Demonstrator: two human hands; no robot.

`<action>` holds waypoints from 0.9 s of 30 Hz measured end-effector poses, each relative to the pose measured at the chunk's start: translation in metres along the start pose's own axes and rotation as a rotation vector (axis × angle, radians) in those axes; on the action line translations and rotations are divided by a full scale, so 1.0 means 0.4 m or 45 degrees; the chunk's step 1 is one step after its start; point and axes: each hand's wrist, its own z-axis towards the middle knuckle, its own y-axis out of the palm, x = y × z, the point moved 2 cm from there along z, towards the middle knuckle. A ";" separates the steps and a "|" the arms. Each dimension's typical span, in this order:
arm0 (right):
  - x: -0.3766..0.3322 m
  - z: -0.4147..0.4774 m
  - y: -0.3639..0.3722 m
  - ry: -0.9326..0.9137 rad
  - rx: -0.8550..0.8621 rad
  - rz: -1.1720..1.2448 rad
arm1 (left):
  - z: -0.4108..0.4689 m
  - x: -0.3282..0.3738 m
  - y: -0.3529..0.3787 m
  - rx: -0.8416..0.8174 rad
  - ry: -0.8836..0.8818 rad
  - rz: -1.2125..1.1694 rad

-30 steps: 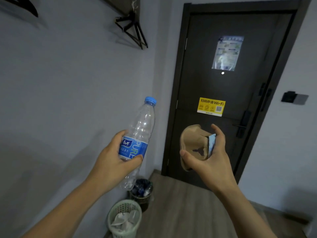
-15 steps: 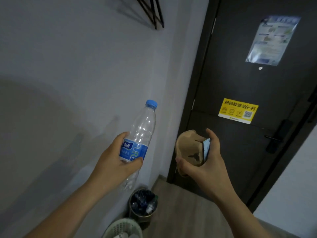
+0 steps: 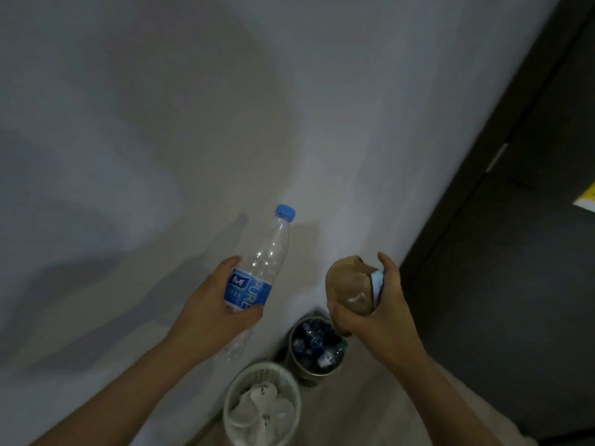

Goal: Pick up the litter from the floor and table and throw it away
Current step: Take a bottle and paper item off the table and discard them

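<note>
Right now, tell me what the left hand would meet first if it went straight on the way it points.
Probably the grey wall: the left hand, gripping the water bottle, points forward at it, and nothing shows between. The blue cap would likely touch first, though depth is unclear.

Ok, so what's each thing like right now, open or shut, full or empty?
Water bottle: capped, looks empty, gripped by left hand.
Brown paper litter: crumpled, gripped by right hand with a blue packet.
Dark bin: open, holding bottles.
White basket: open, holding white paper.
</note>
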 end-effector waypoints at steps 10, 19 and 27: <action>0.311 0.244 0.141 0.236 -0.644 -0.175 | 0.023 -0.172 0.127 0.191 -0.442 0.264; 0.588 0.272 0.334 0.303 -0.842 -0.384 | -0.016 -0.414 0.241 0.041 -0.805 0.377; 0.868 0.256 0.504 0.492 -0.893 -0.529 | 0.005 -0.682 0.387 -0.165 -0.953 0.505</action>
